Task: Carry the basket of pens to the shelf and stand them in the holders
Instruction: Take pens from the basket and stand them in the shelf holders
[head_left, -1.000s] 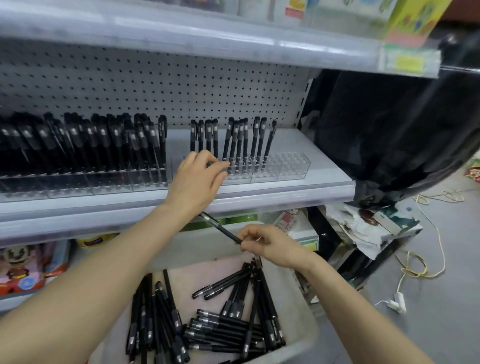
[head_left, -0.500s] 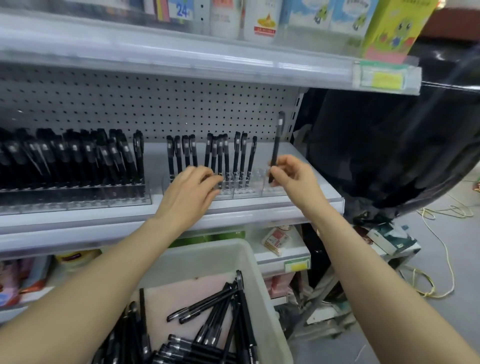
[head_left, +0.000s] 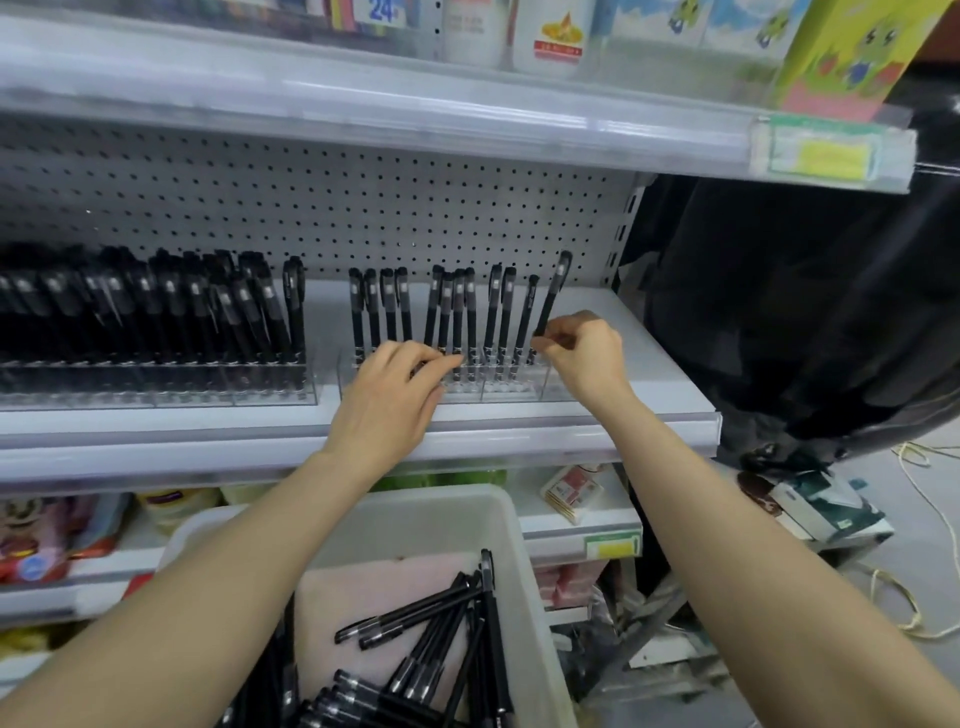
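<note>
Observation at the middle shelf: two clear holders stand side by side on it, a short gap between them. Left holder is packed with upright black pens. Right holder carries a partial row of standing pens, in small groups with gaps between them.

Right hand pinches one black pen by its lower barrel between thumb and fingers. This pen leans to the right at its cap and sits at the right-hand end of the row; its tip is hidden behind the hand and the holder wall (whether it is seated in a slot cannot be told).

Left hand lies flat over the front of the right holder, its fingers close together and nearly straight, tips touching the bases of the standing pens. It holds nothing.

Basket, pale plastic, sits below the shelf edge, between the two forearms. Loose pens lie flat in it in a crossed heap on a pink liner.

Perforated back panel rises behind the holders. Dark sheeting hangs to the right of the shelving.
</note>
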